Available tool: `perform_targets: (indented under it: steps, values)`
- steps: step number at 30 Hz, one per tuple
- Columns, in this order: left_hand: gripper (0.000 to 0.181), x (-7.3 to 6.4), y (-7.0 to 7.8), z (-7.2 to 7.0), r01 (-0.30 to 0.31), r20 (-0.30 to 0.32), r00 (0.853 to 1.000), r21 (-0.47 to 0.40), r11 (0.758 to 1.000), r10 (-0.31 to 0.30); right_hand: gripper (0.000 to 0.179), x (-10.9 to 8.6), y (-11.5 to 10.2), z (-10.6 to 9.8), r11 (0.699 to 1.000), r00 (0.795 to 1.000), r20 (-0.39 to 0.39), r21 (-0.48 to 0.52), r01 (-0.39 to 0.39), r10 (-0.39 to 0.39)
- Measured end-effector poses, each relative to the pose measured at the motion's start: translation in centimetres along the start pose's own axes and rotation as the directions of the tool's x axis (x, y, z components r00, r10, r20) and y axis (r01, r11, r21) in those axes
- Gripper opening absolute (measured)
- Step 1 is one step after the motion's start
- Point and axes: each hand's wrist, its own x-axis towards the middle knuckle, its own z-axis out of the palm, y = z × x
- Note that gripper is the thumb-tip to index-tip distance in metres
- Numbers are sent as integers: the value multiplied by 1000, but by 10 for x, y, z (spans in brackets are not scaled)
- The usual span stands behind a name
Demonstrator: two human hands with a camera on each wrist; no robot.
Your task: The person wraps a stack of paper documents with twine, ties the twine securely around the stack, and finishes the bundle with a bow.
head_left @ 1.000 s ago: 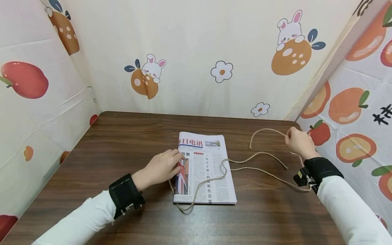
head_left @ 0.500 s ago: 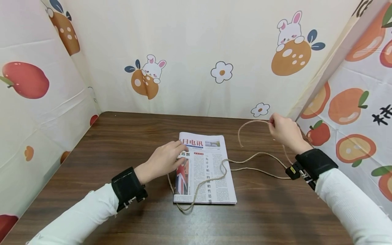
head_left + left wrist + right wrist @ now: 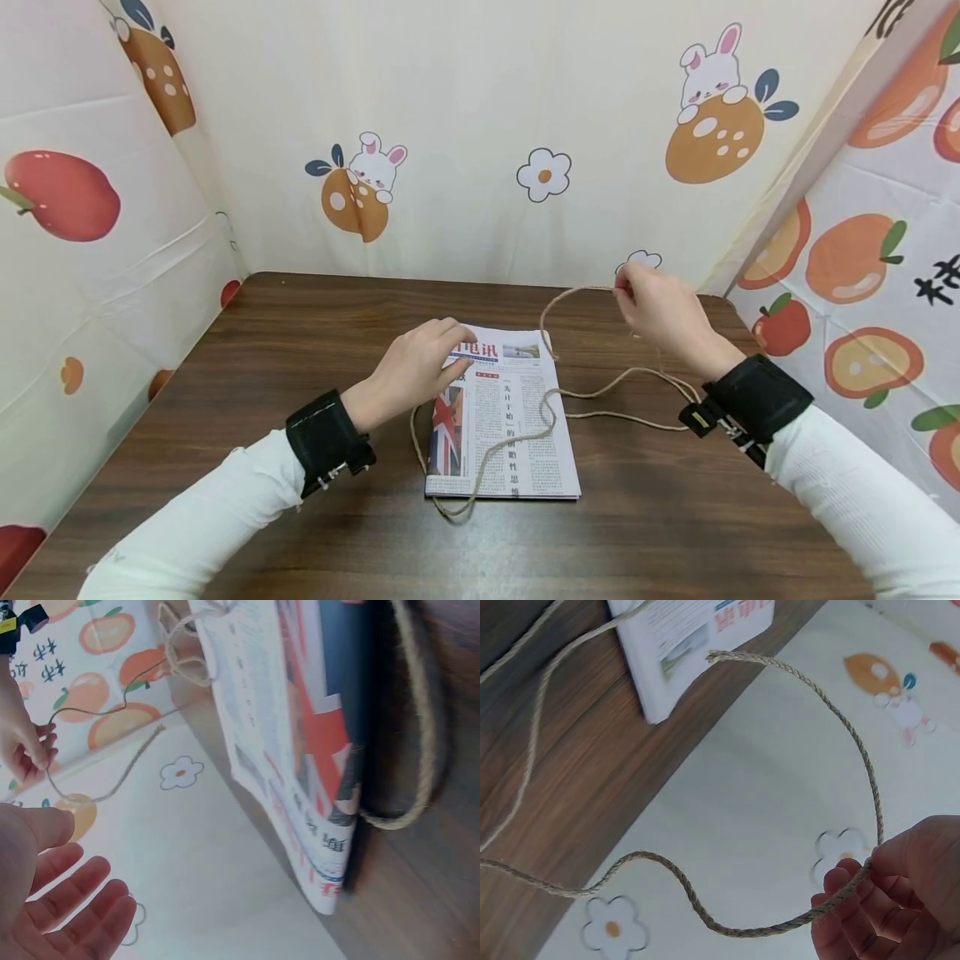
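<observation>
A folded newspaper lies on the table, a thin twine rope trailing over its front and passing by its left edge. My right hand pinches the rope between thumb and fingers above the table's back right part. From that pinch, the free end curves left toward the newspaper's top right corner. Over the newspaper's upper left corner hovers my left hand, fingers relaxed and bent, nothing in them. The left wrist view shows that hand with its palm bare, beside the newspaper.
The dark wooden table meets a printed curtain along its back edge. More printed cloth hangs at the right side. Two strands of rope lie to the right of the newspaper.
My right hand has moved left and toward the back, carrying the rope's free end to the newspaper's top right corner. My left hand has shifted up and slightly right over the newspaper.
</observation>
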Motion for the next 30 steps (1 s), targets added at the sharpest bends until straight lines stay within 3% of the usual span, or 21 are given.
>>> perform_targets:
  steps: [10, 20, 30]
  values:
    - [33, 19, 11, -7, -15, -77, 997, -45, 999, 12, 5, 5, -38, -3, 995, 993, -59, 0, 101, -101]
    - [30, 37, 26, -12, -35, -116, 993, -96, 995, 24, 7, 3, -66, 6, 979, 979, -34, 27, 202, -201]
    - [17, 43, 30, -12, 0, -122, 992, -114, 994, -14, 6, -1, -78, 11, 977, 978, -7, 61, 206, -206]
